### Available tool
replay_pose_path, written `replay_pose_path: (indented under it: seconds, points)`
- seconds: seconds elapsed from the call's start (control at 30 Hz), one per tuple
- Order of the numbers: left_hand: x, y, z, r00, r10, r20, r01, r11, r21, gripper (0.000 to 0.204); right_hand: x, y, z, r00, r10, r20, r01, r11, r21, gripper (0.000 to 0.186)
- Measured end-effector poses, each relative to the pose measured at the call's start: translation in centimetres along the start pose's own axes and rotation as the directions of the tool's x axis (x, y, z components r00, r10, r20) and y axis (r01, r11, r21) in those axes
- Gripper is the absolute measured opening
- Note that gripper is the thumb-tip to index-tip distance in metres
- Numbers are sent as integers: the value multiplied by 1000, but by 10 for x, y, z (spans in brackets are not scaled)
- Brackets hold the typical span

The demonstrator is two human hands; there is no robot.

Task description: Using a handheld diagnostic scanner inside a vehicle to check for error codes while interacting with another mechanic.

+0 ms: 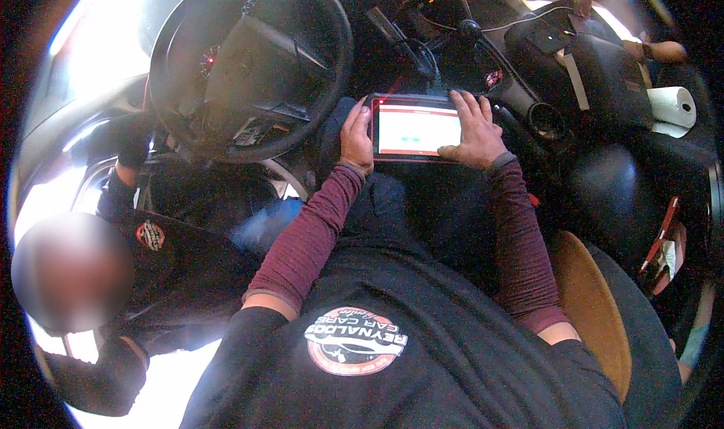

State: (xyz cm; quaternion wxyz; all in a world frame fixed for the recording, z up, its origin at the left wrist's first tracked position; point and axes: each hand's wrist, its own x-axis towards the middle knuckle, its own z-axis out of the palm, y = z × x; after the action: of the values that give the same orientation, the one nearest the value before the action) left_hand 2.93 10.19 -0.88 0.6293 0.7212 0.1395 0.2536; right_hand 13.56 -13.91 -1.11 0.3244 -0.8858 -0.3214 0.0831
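Observation:
In the head view, a tablet [407,127] with red trim and a lit, mostly white screen is held level above my lap. My left hand [356,135] grips its left end, with the thumb along the front. My right hand [475,131] is wrapped over the right end, fingertips at the top edge and thumb at the lower screen edge. Both my forearms wear maroon sleeves. The black steering wheel [253,160] is just left of the tablet, and the centre console with its cables lies beyond it.
A co-worker [173,263] in black leans in at the open left door. Another person's arm [662,52] reaches in at the upper right, above a black case [611,82]. A white paper roll [671,108], a gear lever [469,26] and a brown seat cushion [588,301] are also in view.

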Motion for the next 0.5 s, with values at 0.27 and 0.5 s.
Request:
replay_pose_path:
  seconds: [0.27,0.5]
  points:
    - [-4,9,9,999,-43,9,43,996,-83,40,-2,2,3,999,12,-36,-12,1000,3,110]
    - [-5,14,7,1000,7,-11,-6,998,66,42,0,4,12,994,3,-110,0,1000,27,101]
